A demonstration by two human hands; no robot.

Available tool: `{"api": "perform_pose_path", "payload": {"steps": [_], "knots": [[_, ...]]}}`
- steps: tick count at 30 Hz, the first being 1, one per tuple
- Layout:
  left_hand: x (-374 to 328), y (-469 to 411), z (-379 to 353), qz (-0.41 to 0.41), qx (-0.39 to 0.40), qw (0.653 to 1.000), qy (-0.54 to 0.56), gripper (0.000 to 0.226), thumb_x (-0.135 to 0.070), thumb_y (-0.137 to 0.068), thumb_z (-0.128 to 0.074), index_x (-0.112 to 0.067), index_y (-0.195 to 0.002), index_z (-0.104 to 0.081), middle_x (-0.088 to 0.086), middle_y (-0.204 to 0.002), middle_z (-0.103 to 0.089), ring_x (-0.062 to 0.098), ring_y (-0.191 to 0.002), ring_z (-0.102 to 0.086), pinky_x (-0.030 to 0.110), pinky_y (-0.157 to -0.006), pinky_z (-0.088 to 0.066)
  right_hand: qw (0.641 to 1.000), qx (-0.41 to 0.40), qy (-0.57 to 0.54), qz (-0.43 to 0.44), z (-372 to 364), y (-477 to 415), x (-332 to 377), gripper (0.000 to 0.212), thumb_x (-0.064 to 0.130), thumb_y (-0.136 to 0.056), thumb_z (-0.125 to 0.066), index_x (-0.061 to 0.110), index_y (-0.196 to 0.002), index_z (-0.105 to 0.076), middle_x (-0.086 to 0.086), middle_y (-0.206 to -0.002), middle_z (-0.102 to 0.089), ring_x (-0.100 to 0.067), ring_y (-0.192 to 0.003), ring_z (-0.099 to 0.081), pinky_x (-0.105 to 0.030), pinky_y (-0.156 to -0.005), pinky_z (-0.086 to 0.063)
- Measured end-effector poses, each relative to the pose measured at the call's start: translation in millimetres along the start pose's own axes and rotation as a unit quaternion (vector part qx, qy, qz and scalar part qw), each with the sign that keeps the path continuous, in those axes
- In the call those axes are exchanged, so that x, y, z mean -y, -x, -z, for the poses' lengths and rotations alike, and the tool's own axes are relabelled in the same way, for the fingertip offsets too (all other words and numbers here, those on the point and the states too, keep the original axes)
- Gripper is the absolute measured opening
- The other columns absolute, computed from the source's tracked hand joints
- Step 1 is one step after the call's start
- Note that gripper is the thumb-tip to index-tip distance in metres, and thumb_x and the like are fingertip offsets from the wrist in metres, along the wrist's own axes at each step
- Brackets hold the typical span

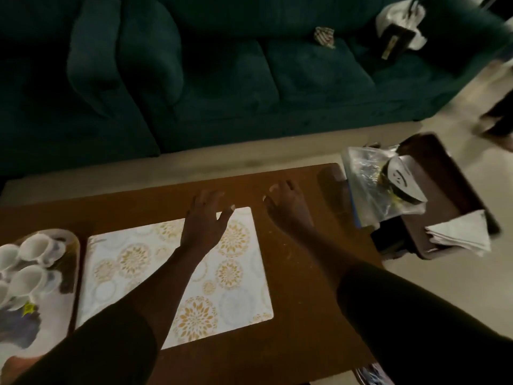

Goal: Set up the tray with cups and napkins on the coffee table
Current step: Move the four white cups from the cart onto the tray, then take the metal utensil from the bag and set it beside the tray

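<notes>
A brown wooden coffee table [305, 273] fills the lower view. On it lies a white placemat [133, 262] with gold flower prints. My left hand [204, 222] hovers over the mat's far right corner, fingers spread, holding nothing. My right hand [286, 202] is just right of the mat over bare wood, fingers apart and empty. At the table's left edge a patterned tray [73, 245] carries several white cups [34, 247]. A stack of folded white napkins [460, 232] rests on a dark stool to the right of the table.
A dark green sofa [222, 79] stands beyond the table, with a tissue box [397, 37] at its right end. A clear plastic bag [369, 187] with items lies beside the napkins on the brown stool [447, 173]. Another person's legs [497, 115] stand at far right.
</notes>
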State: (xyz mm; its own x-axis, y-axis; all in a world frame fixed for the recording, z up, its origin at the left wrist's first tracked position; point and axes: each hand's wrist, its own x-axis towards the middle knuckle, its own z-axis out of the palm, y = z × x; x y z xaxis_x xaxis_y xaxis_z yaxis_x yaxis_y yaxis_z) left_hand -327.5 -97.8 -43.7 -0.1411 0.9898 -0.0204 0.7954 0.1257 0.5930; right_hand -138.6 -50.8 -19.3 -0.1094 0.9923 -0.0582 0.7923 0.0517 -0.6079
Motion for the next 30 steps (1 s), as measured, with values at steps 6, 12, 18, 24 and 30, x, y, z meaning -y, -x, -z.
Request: {"api": "perform_pose_path", "payload": {"steps": [6,12,18,24,30], "knots": [[-77.3,-23.2,-54.1,-0.039,0.055,0.997,0.032,0.048,-0.046,-0.095,-0.052,-0.019,-0.135,-0.05,0.005,-0.139,-0.044,0.026,-0.125,-0.049,0.047,-0.097,-0.049,0.998,-0.033,0.013,-0.047,62.4,-3.5,-72.2,0.032,0.021,-0.091,-0.057,0.012,-0.121,-0.053,-0.006,-0.129,-0.048,-0.02,-0.118,-0.046,-0.025,-0.092,-0.04],[-142.7,-39.6,-109.6,-0.06,0.099,0.993,0.022,0.047,-0.045,-0.094,-0.054,-0.023,-0.136,-0.048,0.004,-0.142,-0.044,0.024,-0.124,-0.05,0.038,-0.09,-0.049,0.994,-0.063,-0.007,-0.092,117.3,1.9,-128.4,0.032,0.016,-0.09,-0.058,0.01,-0.121,-0.053,-0.008,-0.131,-0.047,-0.022,-0.115,-0.05,-0.034,-0.092,-0.051],[-204.9,-45.5,-162.4,-0.087,0.137,0.986,0.034,0.045,-0.043,-0.092,-0.058,-0.03,-0.134,-0.047,-0.002,-0.139,-0.047,0.018,-0.119,-0.051,0.028,-0.079,-0.039,0.988,-0.088,-0.005,-0.129,164.6,7.4,-189.7,0.033,0.019,-0.089,-0.058,0.011,-0.121,-0.054,-0.01,-0.13,-0.049,-0.028,-0.11,-0.054,-0.042,-0.089,-0.049],[-267.7,-40.9,-219.1,-0.137,0.19,0.969,0.085,0.039,-0.03,-0.091,-0.065,-0.023,-0.128,-0.054,0.003,-0.125,-0.057,0.019,-0.107,-0.055,0.03,-0.08,-0.047,0.965,-0.137,-0.042,-0.221,189.3,21.6,-261.7,0.024,0.02,-0.084,-0.058,0.014,-0.107,-0.063,-0.007,-0.112,-0.063,-0.021,-0.094,-0.058,-0.029,-0.069,-0.045],[-310.0,-40.5,-264.0,-0.132,0.206,0.965,0.09,0.033,-0.028,-0.09,-0.065,-0.023,-0.122,-0.057,0.003,-0.106,-0.063,0.02,-0.094,-0.061,0.038,-0.076,-0.056,0.886,-0.237,-0.111,-0.383,210.1,37.7,-342.1,0.023,0.027,-0.086,-0.057,0.011,-0.102,-0.061,-0.009,-0.101,-0.069,-0.024,-0.093,-0.065,-0.031,-0.077,-0.05]]}}
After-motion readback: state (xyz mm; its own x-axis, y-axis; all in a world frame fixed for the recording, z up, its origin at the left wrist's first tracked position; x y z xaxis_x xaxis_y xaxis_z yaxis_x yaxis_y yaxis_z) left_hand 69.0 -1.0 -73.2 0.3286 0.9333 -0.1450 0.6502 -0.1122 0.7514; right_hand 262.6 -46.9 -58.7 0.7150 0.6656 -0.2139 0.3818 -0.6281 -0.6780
